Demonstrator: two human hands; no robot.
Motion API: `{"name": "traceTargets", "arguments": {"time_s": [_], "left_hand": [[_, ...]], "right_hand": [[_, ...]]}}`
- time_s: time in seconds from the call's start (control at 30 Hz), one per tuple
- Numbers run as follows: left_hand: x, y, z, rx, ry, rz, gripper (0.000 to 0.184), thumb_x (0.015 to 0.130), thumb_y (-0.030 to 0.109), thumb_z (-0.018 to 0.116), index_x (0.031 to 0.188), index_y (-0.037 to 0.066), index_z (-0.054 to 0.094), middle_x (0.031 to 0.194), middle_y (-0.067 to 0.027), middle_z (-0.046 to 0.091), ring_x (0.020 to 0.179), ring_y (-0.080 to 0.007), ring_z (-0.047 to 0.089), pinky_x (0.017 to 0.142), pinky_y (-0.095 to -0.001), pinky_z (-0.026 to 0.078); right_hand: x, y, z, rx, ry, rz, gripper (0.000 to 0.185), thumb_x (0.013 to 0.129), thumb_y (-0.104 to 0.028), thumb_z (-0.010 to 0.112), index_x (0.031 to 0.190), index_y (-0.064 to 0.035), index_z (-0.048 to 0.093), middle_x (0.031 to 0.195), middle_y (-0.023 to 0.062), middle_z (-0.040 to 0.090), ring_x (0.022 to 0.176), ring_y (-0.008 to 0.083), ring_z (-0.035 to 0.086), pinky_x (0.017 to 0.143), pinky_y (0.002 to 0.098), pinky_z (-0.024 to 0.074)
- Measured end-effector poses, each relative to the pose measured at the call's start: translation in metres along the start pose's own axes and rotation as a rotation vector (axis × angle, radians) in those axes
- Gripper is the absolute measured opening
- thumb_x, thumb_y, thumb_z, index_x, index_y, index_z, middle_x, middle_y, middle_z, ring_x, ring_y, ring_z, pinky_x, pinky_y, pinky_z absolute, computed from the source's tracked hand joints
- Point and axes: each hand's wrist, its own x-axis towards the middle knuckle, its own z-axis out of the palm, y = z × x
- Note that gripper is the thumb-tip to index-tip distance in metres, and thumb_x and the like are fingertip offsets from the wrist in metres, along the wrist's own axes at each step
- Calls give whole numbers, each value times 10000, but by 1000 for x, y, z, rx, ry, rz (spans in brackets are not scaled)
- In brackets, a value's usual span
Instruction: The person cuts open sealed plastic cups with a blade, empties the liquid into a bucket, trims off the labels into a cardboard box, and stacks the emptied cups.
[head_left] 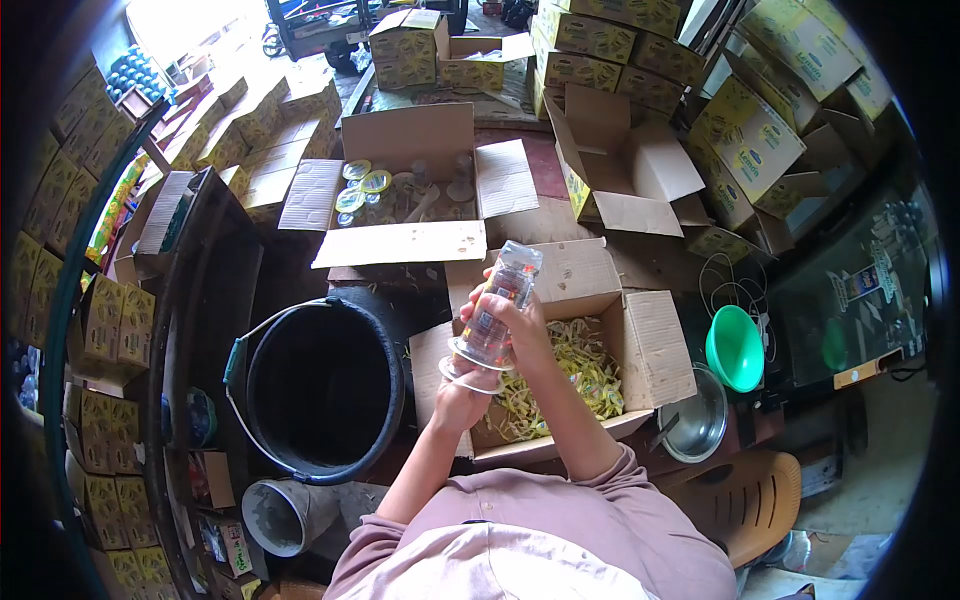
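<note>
A stack of clear plastic cups (487, 335) with coloured print is held tilted above an open carton. My right hand (522, 325) wraps round the middle of the stack, thumb across the front and fingertips showing on the far side. At the lower end, by the wide rims, my left hand (462, 402) grips the stack from below; its fingers are partly hidden by the rims. Below my hands, the open carton (657, 345) holds a heap of yellow-green printed strips or wrappers (585, 375).
Further back stands a carton (400, 245) with cups and lidded tubs, beside an open carton (650, 215). A black bucket (258, 395) is on the left. A green bowl (735, 350) and a metal bowl (700, 425) sit on the right. Stacked cartons (585, 45) line the background.
</note>
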Motion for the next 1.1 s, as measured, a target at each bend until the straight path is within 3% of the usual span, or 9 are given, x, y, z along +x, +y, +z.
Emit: {"name": "traceTargets", "arguments": {"time_s": [0.1,0.23,0.5,0.7,0.8,0.9,0.97,1.03,1.1], "left_hand": [[2,-4,-14,19,-22,17,629,655,-47,548,1258,-14,373,1215,-103,466,1131,-203,462,954,-312,365],[5,-8,-8,36,-2,38,650,680,-18,542,1293,20,332,1252,-109,431,1164,-209,433,959,-318,365],[9,-9,-8,85,-55,28,523,843,150,510,1314,42,308,1269,-104,411,1174,-234,418,964,-348,365],[14,1,-14,124,-66,48,503,777,70,549,1243,-39,393,1208,-135,486,1133,-232,472,965,-329,361],[12,7,-22,134,-73,-114,559,777,42,518,1292,-61,325,1282,-146,415,1199,-211,400,1017,-321,300],[20,13,-17,307,-277,-99,615,750,-2,451,1337,-48,271,1336,-158,369,1261,-217,333,1058,-335,234],[8,28,-3,346,-251,-104,632,763,-46,391,1374,10,240,1396,-145,302,1318,-221,235,1078,-344,180],[-2,56,-9,536,-229,-204,583,797,-36,406,1361,5,265,1370,-150,345,1290,-228,301,1064,-350,224],[-15,87,-18,718,-110,-120,529,819,-6,437,1334,2,316,1319,-155,412,1234,-229,390,1029,-342,291]], "right_hand": [[-3,8,-2,21,12,4,419,775,-133,593,1124,-17,392,852,99,564,771,189,622,690,317,529],[-6,9,-1,104,61,52,184,760,-56,608,912,-7,518,797,83,588,734,167,629,660,294,523],[-13,19,-1,123,-7,40,208,779,-66,614,953,-16,510,832,69,586,777,169,627,682,293,513],[5,6,-21,200,67,-122,368,791,-178,659,1069,-4,493,895,60,586,845,126,588,753,257,478],[16,-20,-56,-150,-122,-18,378,790,-215,663,1072,-23,501,895,45,592,800,124,592,722,252,490],[31,-20,-95,-108,-6,-79,335,818,-228,620,1076,-30,538,923,34,587,816,110,585,729,261,505],[43,-41,-119,10,195,-136,296,822,-205,610,1054,-35,539,924,43,593,781,98,587,687,246,511],[66,-51,-153,-186,418,-325,290,774,-205,664,980,-33,553,908,63,614,800,146,610,677,269,509],[106,-39,-204,-536,640,-496,299,747,-204,677,953,-19,563,897,78,620,808,173,614,683,299,504]]}}
